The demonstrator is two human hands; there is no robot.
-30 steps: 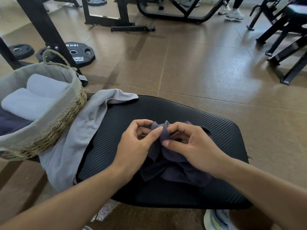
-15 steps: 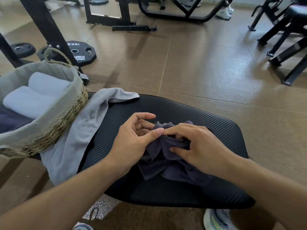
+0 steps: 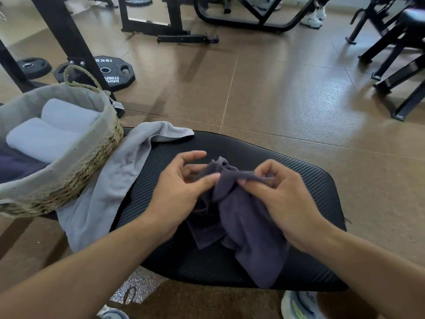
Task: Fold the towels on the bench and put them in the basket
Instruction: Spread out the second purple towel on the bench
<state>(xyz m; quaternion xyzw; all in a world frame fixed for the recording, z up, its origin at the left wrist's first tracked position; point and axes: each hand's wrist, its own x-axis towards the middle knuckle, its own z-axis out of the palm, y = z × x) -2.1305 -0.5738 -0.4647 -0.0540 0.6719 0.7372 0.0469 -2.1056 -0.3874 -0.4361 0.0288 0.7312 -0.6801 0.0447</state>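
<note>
A crumpled dark purple towel (image 3: 243, 222) lies in the middle of the black padded bench (image 3: 305, 178). My left hand (image 3: 177, 192) and my right hand (image 3: 280, 199) each pinch its top edge and hold that edge a little above the pad. A light grey towel (image 3: 108, 185) drapes unfolded over the bench's left side. The woven basket (image 3: 92, 157) with a grey liner stands at the left end. Inside it are two rolled light towels (image 3: 46, 137) and a dark one (image 3: 13, 164).
Black weight plates (image 3: 115, 72) and a black rack post (image 3: 62, 35) stand on the brown floor behind the basket. Machine frames (image 3: 243, 21) cross the back, and bench legs (image 3: 395, 61) fill the right. Another person's shoe (image 3: 312, 17) shows far back. My own shoes (image 3: 299, 305) are below the bench.
Both hands have shifted their pinch along the dark towel's top edge and drawn apart, the right hand moving right. The towel hangs longer toward the bench's near edge.
</note>
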